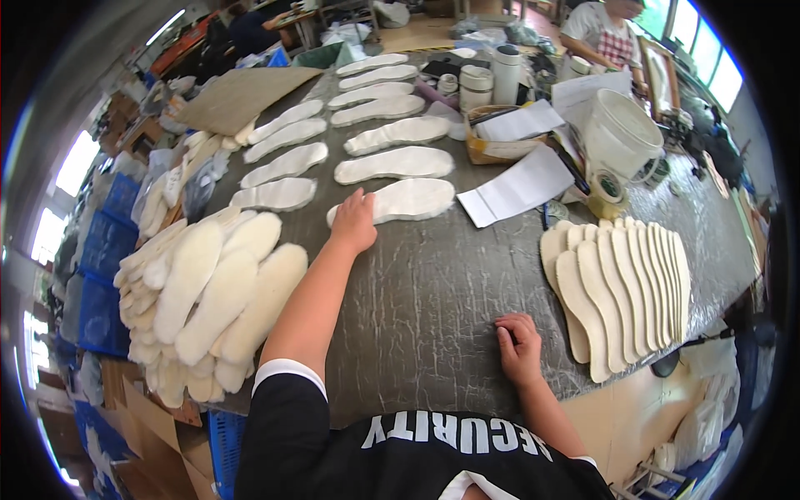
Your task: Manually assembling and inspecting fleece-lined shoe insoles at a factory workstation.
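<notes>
My left hand reaches forward over the narrow end of the nearest white insole in the middle row. Its fingers are bent together at that insole, with the tips partly hidden. More white insoles lie flat beyond it in a row, and a second row of insoles lies to its left. Low on the right, my right hand rests at the table with curled fingers. Something small and dark shows at its fingertips, too unclear to name.
Fluffy insoles are heaped at the left table edge. A fanned stack of cream insoles lies right. White papers, a basket, jars and a translucent pitcher stand farther back. Another person works at the far right.
</notes>
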The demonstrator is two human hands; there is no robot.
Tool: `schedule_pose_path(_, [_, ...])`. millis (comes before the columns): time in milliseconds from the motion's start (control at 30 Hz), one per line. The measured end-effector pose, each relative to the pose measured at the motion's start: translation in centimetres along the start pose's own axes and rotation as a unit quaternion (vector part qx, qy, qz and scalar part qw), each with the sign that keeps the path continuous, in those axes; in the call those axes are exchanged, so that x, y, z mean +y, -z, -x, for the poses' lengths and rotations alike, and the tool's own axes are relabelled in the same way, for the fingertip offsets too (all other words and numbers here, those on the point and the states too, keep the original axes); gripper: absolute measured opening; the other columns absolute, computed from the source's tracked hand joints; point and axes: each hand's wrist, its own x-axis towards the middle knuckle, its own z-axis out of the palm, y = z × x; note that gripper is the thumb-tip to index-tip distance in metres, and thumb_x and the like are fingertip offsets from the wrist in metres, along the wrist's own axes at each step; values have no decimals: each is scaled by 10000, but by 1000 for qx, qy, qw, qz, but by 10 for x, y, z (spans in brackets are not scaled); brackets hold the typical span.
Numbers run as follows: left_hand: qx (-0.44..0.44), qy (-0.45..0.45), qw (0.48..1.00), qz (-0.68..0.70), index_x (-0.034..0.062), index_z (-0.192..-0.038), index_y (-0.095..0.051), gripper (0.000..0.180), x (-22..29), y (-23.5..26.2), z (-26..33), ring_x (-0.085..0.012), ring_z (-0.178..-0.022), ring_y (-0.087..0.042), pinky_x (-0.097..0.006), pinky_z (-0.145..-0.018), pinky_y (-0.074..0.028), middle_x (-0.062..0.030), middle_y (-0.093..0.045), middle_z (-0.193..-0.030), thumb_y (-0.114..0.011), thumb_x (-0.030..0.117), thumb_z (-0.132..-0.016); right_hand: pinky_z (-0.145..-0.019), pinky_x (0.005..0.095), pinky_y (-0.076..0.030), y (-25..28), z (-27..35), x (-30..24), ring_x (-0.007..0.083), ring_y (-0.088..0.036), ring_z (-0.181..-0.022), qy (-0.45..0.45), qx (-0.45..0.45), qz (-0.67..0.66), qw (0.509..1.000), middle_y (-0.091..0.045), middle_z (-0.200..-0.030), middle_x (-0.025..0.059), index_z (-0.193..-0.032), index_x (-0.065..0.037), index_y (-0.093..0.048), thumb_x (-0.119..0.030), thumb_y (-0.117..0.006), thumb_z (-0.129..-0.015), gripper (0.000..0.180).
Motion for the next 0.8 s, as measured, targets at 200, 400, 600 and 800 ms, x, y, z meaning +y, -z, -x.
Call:
schedule_pose_path(200, [-134, -19, 991, -19, 71, -1135, -555, 330, 41, 26, 45, -339, -1054, -549, -489, -888, -407, -131, -615, -1100, -525, 43, -807, -852, 395, -483, 4, 5, 1, 312, -617, -938, -13, -14, -4, 1000, -668, -911, 121, -858, -16, -645, -24, -658, -805, 56])
schedule_pose_path(400, [-113, -87, 990, 3, 37, -1195, -557, 416, 82, 80, 173, -361, -1145, -483, -487, -961, -372, -181, -521, -1240, -553, 19, -779, -866, 426, -468, 2, -2, -14, 330, -595, -968, 58, -7, 68, 996, -642, -1042, 116, -981, -49, -623, -87, -679, -798, 194])
schedule_pose_path(600, [-161, -48, 984, 59, 24, -1287, -509, 580, 95, 112, 221, -384, -1247, -434, -504, -1029, -339, -214, -475, -1350, -687, 96, -740, -819, 438, -480, -16, -19, -32, 332, -611, -941, -47, -74, 131, 987, -647, -1028, 134, -1021, -50, -621, -136, -672, -804, 239])
schedule_pose_path(800, [-192, -64, 973, 112, 4, -1288, -515, 611, 95, 127, 222, -366, -1254, -446, -455, -1035, -372, -216, -475, -1371, -721, 83, -719, -663, 400, -501, -19, -5, -29, 314, -641, -708, -201, -125, -43, 971, -633, -724, 142, -978, -21, -611, -54, -646, -768, 215])
